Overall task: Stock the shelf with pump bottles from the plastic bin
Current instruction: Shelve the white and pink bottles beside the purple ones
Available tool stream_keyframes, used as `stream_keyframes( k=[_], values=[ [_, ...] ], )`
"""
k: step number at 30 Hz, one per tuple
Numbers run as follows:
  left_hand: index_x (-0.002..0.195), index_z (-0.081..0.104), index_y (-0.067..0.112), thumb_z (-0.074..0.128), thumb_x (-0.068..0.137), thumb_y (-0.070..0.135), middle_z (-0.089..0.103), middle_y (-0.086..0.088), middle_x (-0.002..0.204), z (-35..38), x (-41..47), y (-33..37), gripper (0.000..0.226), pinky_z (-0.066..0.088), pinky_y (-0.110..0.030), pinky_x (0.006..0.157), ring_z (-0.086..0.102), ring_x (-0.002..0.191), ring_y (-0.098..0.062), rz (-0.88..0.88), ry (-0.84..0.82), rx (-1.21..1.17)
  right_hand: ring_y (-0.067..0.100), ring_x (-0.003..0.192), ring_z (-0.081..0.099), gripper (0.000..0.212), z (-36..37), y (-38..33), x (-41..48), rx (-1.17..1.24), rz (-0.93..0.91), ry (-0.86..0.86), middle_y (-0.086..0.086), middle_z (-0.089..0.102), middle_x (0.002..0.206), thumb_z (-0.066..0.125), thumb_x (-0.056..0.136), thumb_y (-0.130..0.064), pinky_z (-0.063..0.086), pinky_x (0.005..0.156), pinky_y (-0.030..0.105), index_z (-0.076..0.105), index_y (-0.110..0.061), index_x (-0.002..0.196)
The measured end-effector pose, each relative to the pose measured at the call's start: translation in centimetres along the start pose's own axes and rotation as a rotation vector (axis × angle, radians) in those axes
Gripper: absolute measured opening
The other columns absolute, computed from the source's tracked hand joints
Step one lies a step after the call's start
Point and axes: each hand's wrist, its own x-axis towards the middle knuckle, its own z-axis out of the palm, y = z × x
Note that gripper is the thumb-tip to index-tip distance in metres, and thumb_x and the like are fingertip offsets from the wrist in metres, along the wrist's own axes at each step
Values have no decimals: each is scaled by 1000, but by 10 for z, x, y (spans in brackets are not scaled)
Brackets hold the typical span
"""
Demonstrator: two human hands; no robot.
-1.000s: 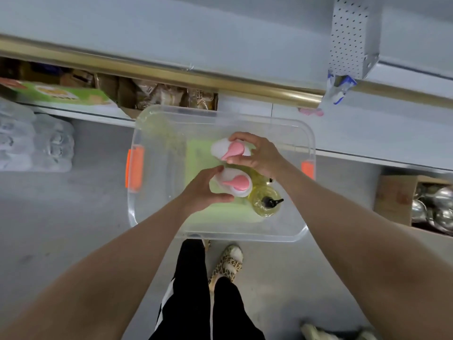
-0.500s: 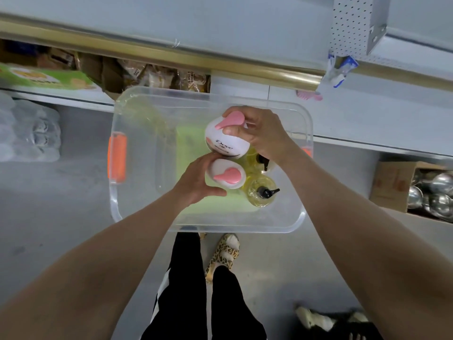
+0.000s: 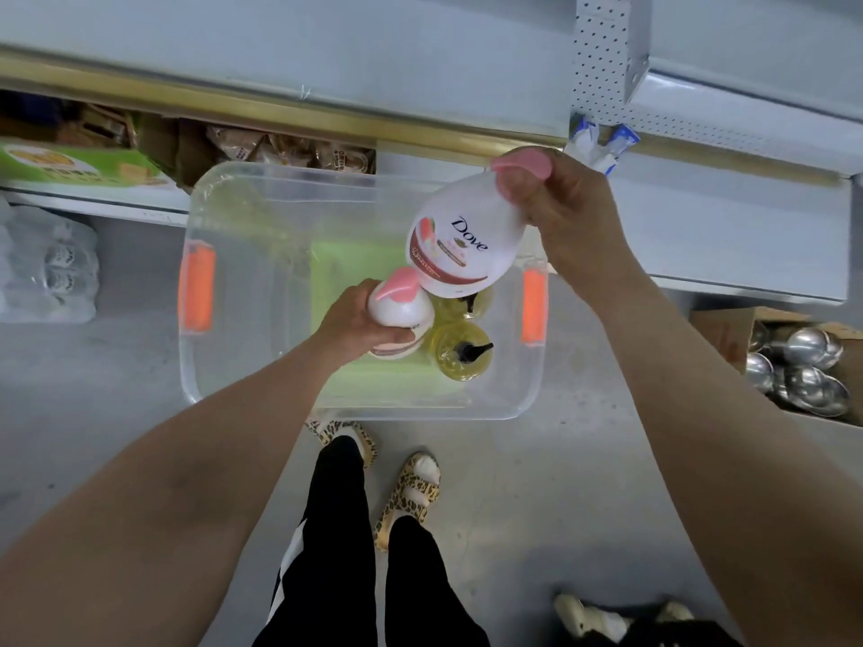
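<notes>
Fingers (image 3: pixel 516 186) of the right hand (image 3: pixel 574 221) are wrapped round the neck of the white Dove bottle (image 3: pixel 460 240), so that one's gripped and hanging above the bin. The grey shelf (image 3: pixel 327 58) runs across the far side, and the clear plastic bin (image 3: pixel 261 179) sits on the floor just in front of it. The Dove bottle is tilted, with its pink pump top (image 3: pixel 523 162) up by the shelf's gold edge and its base pointing back down into the bin, so I'd say it needs swinging upright on the way over. The right hand is clearly the nearer one to the shelf. The left hand (image 3: pixel 355 319) is lower, inside the bin, fingers curled round a second white bottle (image 3: pixel 401 310). Can't tell if that one's off the bin floor. Two yellow bottles (image 3: pixel 462 359) are right beside it, touching or nearly, so it could bump them coming out.
</notes>
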Motion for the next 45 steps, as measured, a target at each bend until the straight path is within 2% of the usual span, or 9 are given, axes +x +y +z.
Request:
stream_keyframes(
  k=[3, 9, 12, 15, 19, 23, 33, 39, 45],
  values=[
    [120, 58, 33, 95, 48, 37, 70, 7, 111, -12, -20, 18, 81, 57, -42, 86, 67, 103, -18, -63, -40, -159, 8, 92, 62, 11, -19, -18, -10, -5, 19, 54, -16, 70, 92, 64, 95, -32, 52, 94, 47, 73, -36, 98],
    [108, 67, 28, 82, 77, 30, 74, 10, 100, -41, -88, 92, 34, 48, -22, 73, 69, 90, -8, -14, -26, -251, 1, 87, 62, 17, -44, -80, -34, -33, 2, 105, -16, 68, 89, 61, 98, -34, 53, 94, 39, 72, -27, 108],
    [114, 70, 24, 82, 74, 42, 75, 5, 105, -57, -122, 134, 46, 52, -30, 84, 71, 98, -17, 14, -25, -229, -2, 82, 63, 18, -53, -123, -43, -57, -64, 111, -14, 68, 89, 59, 99, -34, 54, 91, 41, 72, -27, 109],
    [112, 71, 22, 82, 71, 49, 76, 1, 105, -72, -154, 171, 50, 52, -40, 96, 71, 100, -24, 89, -15, -222, -4, 72, 61, 18, -63, -166, -48, -39, -118, 146, -12, 70, 92, 58, 99, -38, 50, 77, 30, 71, -30, 107],
    [104, 73, 18, 79, 77, 44, 78, -1, 95, -97, -187, 222, 37, 54, -42, 94, 74, 89, -22, 157, 42, -258, -3, 71, 62, 23, -78, -229, -41, 8, -202, 210, -12, 70, 89, 63, 96, -37, 53, 85, 39, 73, -20, 110],
    [112, 68, 13, 80, 56, 67, 76, -8, 100, -136, -207, 276, 78, 53, -50, 95, 72, 95, -32, 226, 66, -241, 8, 87, 66, 13, -88, -294, -30, 8, -308, 235, -14, 72, 90, 64, 95, -38, 53, 95, 46, 75, -32, 95],
    [114, 67, 16, 79, 69, 52, 77, -6, 99, -210, -237, 384, 59, 57, -43, 89, 74, 89, -26, 472, 87, -245, 7, 89, 68, 20, -108, -421, 1, -141, -522, 263, -6, 76, 97, 62, 96, -39, 55, 87, 37, 77, -28, 103],
    [107, 70, 15, 83, 63, 51, 77, -6, 95, -217, -237, 406, 58, 57, -46, 89, 75, 86, -27, 512, 174, -279, 7, 102, 67, 33, -109, -454, 53, -289, -556, 197, -13, 75, 106, 63, 83, -61, 53, 98, 37, 76, -33, 95],
    [108, 67, 14, 79, 50, 63, 77, -8, 95, -214, -228, 419, 77, 57, -49, 88, 75, 85, -30, 512, 290, -314, 5, 101, 70, 41, -115, -456, 120, -287, -562, 65, -13, 74, 106, 67, 87, -52, 52, 100, 40, 73, -16, 105]
  ],
)
